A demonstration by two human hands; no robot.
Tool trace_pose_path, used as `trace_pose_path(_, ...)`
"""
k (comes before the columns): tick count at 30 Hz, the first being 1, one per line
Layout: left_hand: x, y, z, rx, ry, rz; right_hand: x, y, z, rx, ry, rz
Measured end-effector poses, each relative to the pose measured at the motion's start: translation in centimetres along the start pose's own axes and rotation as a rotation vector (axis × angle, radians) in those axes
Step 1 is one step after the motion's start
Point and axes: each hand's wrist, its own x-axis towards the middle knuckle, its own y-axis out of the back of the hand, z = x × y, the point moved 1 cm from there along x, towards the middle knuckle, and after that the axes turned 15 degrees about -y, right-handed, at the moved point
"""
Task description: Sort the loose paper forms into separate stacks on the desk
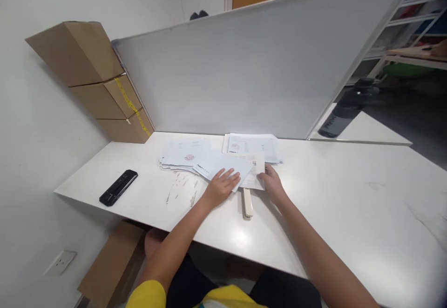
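My left hand (222,187) lies with its fingers spread on a white printed sheet (228,163), which slants over other papers. Between the thumb and fingers of my right hand (271,181) is the right edge of an off-white paper (259,167), partly covered by that sheet. A cream stapler (247,204) points toward me, its far end hidden beneath the papers. To the left is a paper stack (185,153) with a red round stamp on top. Behind my hands sits another stack of papers (253,144), also stamped in red.
A black phone-like device (118,187) lies at the table's left. Several cardboard boxes (94,61) are piled against the wall. A white partition (223,80) borders the far edge of the white table (335,196). Beyond it, at right, stands a dark bottle (344,110).
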Motion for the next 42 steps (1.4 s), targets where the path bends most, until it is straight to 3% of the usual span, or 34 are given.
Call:
trace_pose_path(6,5.6,-1.4,2.7,-0.061,0.189,-0.019,-1.2,-0.7,-0.6,0.144,0.108,-0.088)
trace_pose_path(9,7.7,-1.1,3.0,-0.116,0.196,-0.034,-0.6,-0.6,-1.3,0.195,0.127,-0.125)
trace_pose_path(13,8.3,-1.0,2.4,-0.137,0.154,-0.086,0.4,-0.4,-1.6,0.184,0.093,-0.179)
trace_pose_path(20,7.8,-0.9,2.3,-0.217,0.131,-0.085,0.6,-0.7,0.1,0.379,-0.013,-0.231)
trace_pose_path(24,7.4,-0.1,1.9,-0.245,0.159,0.077,1.2,0.7,-0.1,0.328,0.003,-0.188)
trace_pose_path(29,5.0,0.7,-1.6,-0.247,0.639,0.582,0.6,1.6,-1.3,0.259,0.058,-0.200)
trace_pose_path(31,3.9,0.7,-3.0,-0.346,0.786,0.687,0.4,1.4,-1.3,0.221,0.078,-0.216)
trace_pose_path(35,3.0,0.7,-3.7,-0.544,0.766,0.683,1.2,1.5,-0.5,0.164,0.148,-0.190)
trace_pose_path(42,3.8,0.4,-2.3,-0.537,0.719,0.639,2.3,2.2,-0.4,0.122,0.184,-0.114)
